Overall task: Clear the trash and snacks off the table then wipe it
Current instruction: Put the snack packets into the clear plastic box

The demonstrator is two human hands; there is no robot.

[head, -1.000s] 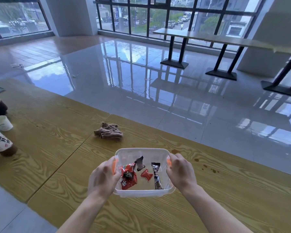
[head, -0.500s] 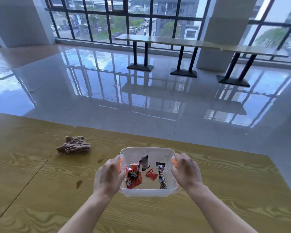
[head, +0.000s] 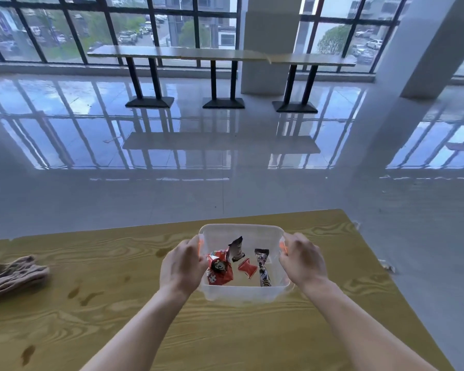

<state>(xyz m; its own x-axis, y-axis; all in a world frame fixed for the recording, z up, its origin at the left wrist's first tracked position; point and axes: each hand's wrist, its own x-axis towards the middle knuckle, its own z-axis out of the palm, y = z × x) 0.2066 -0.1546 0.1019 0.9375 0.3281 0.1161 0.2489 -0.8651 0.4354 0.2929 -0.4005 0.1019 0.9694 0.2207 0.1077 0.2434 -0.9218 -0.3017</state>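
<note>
I have the clear plastic container [head: 243,291] gripped from both sides: my left hand [head: 182,266] is wrapped around its left wall with the thumb hooked over the rim by the orange clip, and my right hand [head: 302,263] is clamped on its right wall the same way, fingers curled under and out of sight. The container sits over the wooden table [head: 252,338], close to the table's far edge; whether its base touches the wood I cannot tell. Inside the container lie four snacks: a red packet [head: 219,269] against the left wall, a dark torn wrapper [head: 237,249] standing just behind it, a small red candy [head: 247,267] in the middle, and a long dark stick wrapper [head: 263,266] toward the right wall. Well to the left of the container a crumpled brown cloth [head: 14,275] rests on the table. Between the cloth and the container the wood carries dark wet stains [head: 85,294].
</note>
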